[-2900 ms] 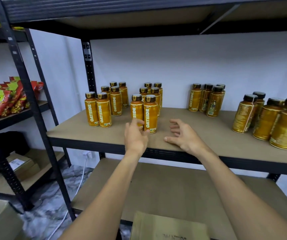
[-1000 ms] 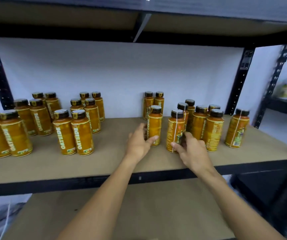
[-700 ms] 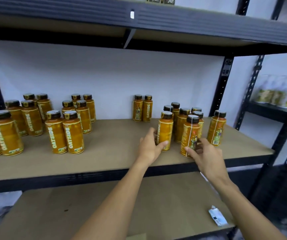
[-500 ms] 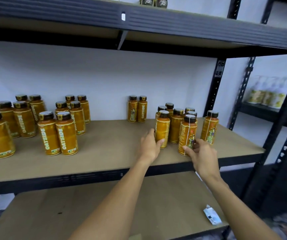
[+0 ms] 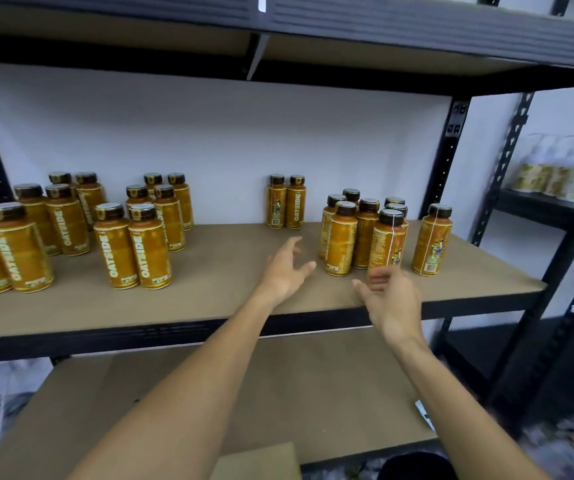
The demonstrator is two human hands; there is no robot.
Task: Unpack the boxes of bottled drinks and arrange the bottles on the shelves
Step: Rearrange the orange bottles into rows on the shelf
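Several orange Oatside bottles with black caps stand on the brown middle shelf [image 5: 237, 289]. A cluster of bottles [image 5: 365, 233] stands at the right, a lone bottle [image 5: 431, 240] beside it, a pair [image 5: 285, 201] at the back wall, and more groups [image 5: 133, 245] to the left. My left hand [image 5: 287, 270] hovers over the shelf, fingers relaxed, just left of the cluster's front bottle [image 5: 341, 239]. My right hand [image 5: 391, 299] is in front of another front bottle [image 5: 387, 242], fingers loose, holding nothing.
A bare lower shelf [image 5: 296, 393] lies below, with a cardboard box flap [image 5: 257, 462] at the bottom edge. A black upright post [image 5: 448, 157] bounds the shelf on the right. Pale bottles [image 5: 555, 171] stand on a neighbouring rack at far right.
Both hands have let go of the two front bottles and drawn back toward me. The bottles stay standing at the front of the right cluster.
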